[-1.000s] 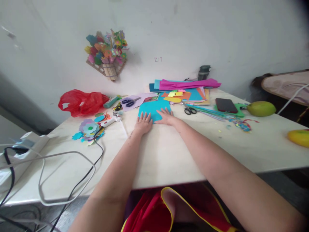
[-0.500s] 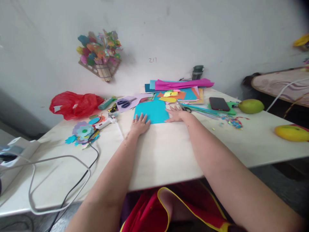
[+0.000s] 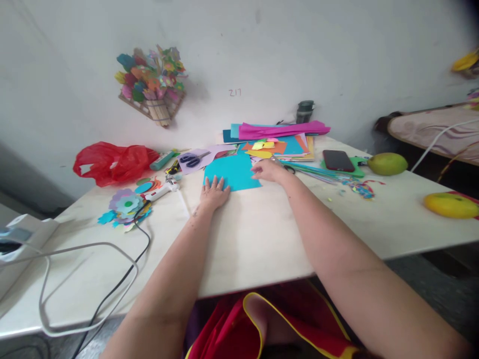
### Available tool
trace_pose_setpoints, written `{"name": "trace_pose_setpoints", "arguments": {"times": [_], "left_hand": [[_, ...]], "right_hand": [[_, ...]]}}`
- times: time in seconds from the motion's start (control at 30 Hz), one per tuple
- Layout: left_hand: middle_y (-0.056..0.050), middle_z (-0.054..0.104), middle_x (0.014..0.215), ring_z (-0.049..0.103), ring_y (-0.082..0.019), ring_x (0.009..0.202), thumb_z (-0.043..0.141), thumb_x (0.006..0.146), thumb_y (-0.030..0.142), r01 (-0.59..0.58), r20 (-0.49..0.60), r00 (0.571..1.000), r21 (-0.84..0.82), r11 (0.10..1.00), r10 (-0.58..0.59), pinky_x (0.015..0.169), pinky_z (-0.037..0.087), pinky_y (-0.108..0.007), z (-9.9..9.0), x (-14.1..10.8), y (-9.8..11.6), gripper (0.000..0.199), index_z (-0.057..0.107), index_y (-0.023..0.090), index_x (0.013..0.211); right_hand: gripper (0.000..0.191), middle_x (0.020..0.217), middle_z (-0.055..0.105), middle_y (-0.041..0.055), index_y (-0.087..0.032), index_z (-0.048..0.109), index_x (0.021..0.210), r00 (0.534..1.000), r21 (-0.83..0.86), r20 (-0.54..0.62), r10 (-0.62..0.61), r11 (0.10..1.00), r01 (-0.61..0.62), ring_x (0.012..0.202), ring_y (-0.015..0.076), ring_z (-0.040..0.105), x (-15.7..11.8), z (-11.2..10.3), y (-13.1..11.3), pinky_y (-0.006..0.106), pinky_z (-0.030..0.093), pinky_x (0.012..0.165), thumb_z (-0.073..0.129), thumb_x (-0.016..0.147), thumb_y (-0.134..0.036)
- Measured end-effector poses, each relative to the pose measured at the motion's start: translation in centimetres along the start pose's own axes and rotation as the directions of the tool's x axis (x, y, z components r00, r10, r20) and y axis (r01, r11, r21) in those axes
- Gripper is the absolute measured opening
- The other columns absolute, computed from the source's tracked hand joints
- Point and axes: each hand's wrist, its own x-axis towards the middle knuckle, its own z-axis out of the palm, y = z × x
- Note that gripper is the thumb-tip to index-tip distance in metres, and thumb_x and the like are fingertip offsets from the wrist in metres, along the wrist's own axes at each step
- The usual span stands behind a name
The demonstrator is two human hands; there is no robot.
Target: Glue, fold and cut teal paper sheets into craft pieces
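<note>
A bright blue sheet of paper lies on the table in front of me. My left hand rests flat on its near left corner, fingers spread. At the right edge of the sheet, my right hand has its fingers curled together in a pinch on the paper; the fingertips are partly hidden. Just beyond that hand are dark-handled scissors, mostly covered, and a yellow paper piece.
To the left are a hot glue gun, paper flowers, a red plastic bag and purple scissors. Coloured sheets lie at the back. Rightward are paper strips, a phone and two mangoes.
My right hand has gone from lying flat with spread fingers to a pinch at the sheet's right edge. The sheet has shifted slightly left. My left hand stays flat on it.
</note>
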Motion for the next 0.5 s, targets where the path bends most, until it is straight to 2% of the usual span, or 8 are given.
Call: {"name": "trace_pose_setpoints", "arguments": {"times": [0.07,0.2,0.37,0.5], "left_hand": [[-0.001,0.01,0.146,-0.002,-0.031,0.132,0.019,0.08,0.06,0.005,-0.01,1.0,-0.002,1.0,-0.005,0.105,0.012,-0.049,0.0,0.0,0.0,0.068,0.02,0.025,0.139],[0.0,0.012,0.146,-0.002,-0.03,0.133,0.019,0.081,0.058,0.007,-0.027,1.0,-0.006,1.0,-0.008,0.106,0.012,-0.048,0.1,0.1,-0.1,0.066,0.021,0.025,0.139],[0.001,0.013,0.146,0.003,-0.029,0.133,0.02,0.084,0.051,0.0,-0.035,0.999,-0.003,1.0,0.0,0.105,0.014,-0.049,0.4,0.4,-0.3,0.06,0.02,0.027,0.139],[-0.002,0.015,0.146,0.007,-0.028,0.133,0.021,0.085,0.046,-0.006,-0.055,0.998,-0.002,1.0,0.006,0.105,0.016,-0.047,0.5,0.4,-0.4,0.057,0.021,0.026,0.139]], "right_hand": [[0.036,0.105,0.064,0.0001,-0.023,0.062,0.106,0.993,0.038,0.032,-0.116,0.993,0.114,0.094,0.0162,0.057,0.0,0.1,-1.6,0.022,0.042,0.076,0.057,0.072,-0.033],[0.031,0.104,0.064,-0.0005,-0.026,0.064,0.098,0.969,-0.09,0.091,-0.229,0.967,0.237,0.092,0.0173,0.057,-0.4,0.2,-4.0,0.022,0.041,0.072,0.056,0.069,-0.021],[0.028,0.102,0.065,0.0009,-0.026,0.067,0.092,0.959,-0.243,0.135,-0.25,0.93,0.276,0.094,0.0195,0.057,-1.1,0.1,-5.0,0.025,0.04,0.072,0.053,0.07,-0.017],[0.025,0.096,0.067,0.0049,-0.024,0.07,0.086,0.953,-0.3,0.125,-0.276,0.905,0.302,0.091,0.0215,0.058,-1.2,0.0,-5.2,0.027,0.04,0.072,0.051,0.072,-0.017]]}}
